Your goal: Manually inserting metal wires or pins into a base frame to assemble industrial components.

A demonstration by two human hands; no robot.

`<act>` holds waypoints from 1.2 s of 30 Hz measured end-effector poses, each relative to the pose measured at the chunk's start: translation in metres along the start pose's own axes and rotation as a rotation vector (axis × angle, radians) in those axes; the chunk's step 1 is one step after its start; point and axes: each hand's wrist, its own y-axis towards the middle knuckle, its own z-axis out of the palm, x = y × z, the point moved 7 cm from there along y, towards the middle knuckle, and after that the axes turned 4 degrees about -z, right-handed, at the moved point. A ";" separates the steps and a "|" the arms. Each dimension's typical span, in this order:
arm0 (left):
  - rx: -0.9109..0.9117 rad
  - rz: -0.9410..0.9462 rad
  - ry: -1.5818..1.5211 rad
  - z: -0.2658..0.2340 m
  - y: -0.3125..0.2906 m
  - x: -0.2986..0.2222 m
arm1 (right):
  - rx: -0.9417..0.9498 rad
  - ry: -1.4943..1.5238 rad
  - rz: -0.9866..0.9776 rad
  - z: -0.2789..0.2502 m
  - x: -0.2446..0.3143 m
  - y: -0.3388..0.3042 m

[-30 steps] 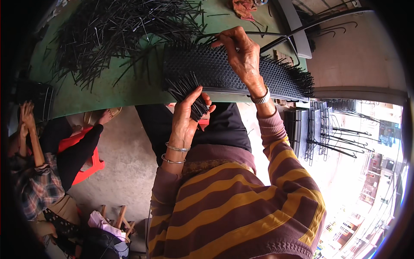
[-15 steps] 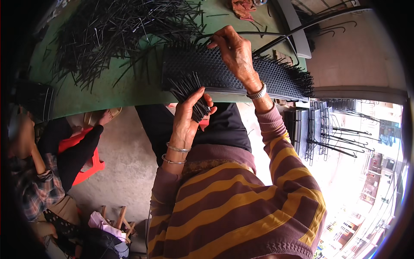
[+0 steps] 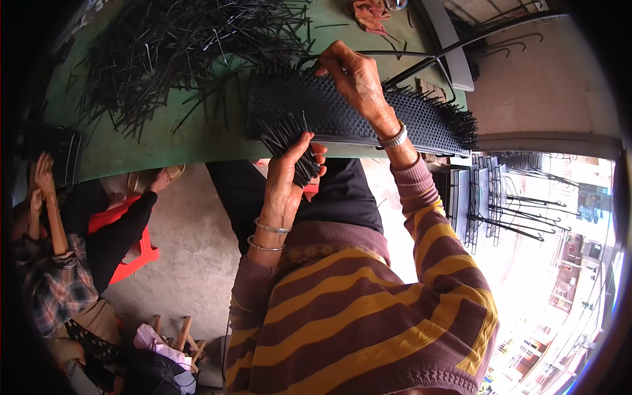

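Note:
My left hand (image 3: 286,168) is wrapped round a bundle of thin black sticks (image 3: 283,138), their ends fanning out above my thumb. In front of me on the table lies a long black perforated block (image 3: 296,108), full of small round holes. Black sticks stand upright along its far edge and crowd its right end. My right hand (image 3: 352,76) is over the far edge of the block, fingers pinched together among the standing sticks. Whatever is between those fingertips is too small to make out.
A big loose heap of black sticks (image 3: 191,52) covers the left of the green table (image 3: 141,148). A black metal frame (image 3: 454,46) reaches over from the right. Racks of panels with hooks (image 3: 474,197) stand at right. A co-worker sits at left by a red stool (image 3: 135,257).
My right hand has shifted slightly left and stays pinched at the block's far edge. My left hand keeps its bundle almost still. The co-worker's hands have risen and come together.

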 end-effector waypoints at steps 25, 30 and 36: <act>0.001 0.064 -0.048 0.002 -0.001 -0.003 | -0.110 -0.614 -0.042 0.017 -0.006 -0.013; -0.030 0.059 -0.035 0.002 -0.004 -0.005 | -0.199 -0.542 -0.123 0.003 0.021 -0.023; -0.008 0.079 0.026 0.002 0.000 -0.001 | 0.369 0.330 0.367 0.023 0.026 -0.053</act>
